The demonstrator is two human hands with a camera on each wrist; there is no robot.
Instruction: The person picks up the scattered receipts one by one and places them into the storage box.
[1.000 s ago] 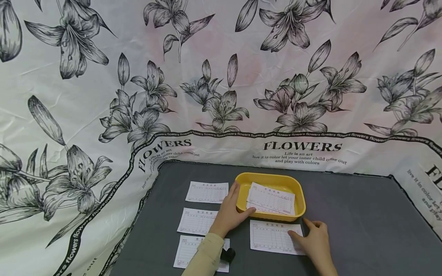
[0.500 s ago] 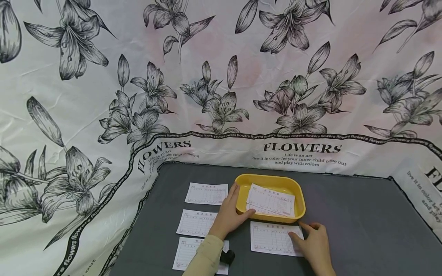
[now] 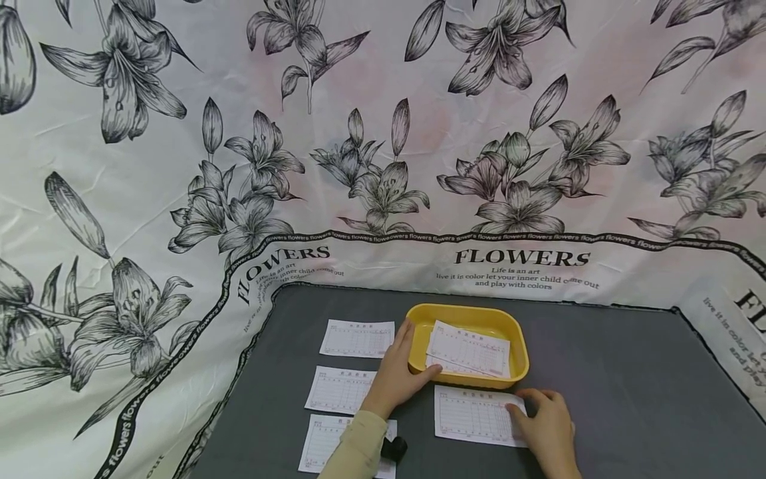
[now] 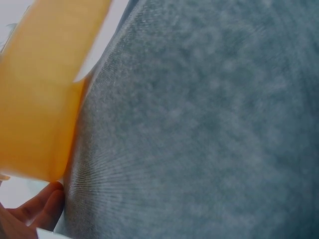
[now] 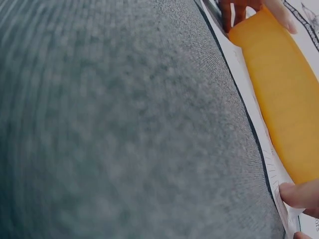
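A yellow plastic tray (image 3: 475,381) sits on the grey tabletop with overlapping printed paper slips (image 3: 469,347) in it. My left hand (image 3: 397,379) holds the tray's front-left corner, its fingers along the left side and its thumb at the front rim. Just in front of the tray lies another printed slip (image 3: 469,416). At that slip's right edge, my right hand (image 3: 547,426) pinches the paper between thumb and fingers. In the right wrist view the thumb (image 5: 299,194) presses on the slip, close to the tray's wall.
Left of the tray, three similar slips lie in a column: the back one (image 3: 357,338), the middle one (image 3: 338,388) and the front one (image 3: 323,442), partly under my left forearm. Flower-printed cloth (image 3: 383,266) borders the grey table surface (image 3: 646,386).
My right hand's fingers have closed in on the slip's right edge, and the index finger has drawn away from the tray's corner. My left hand and the tray have stayed in place.
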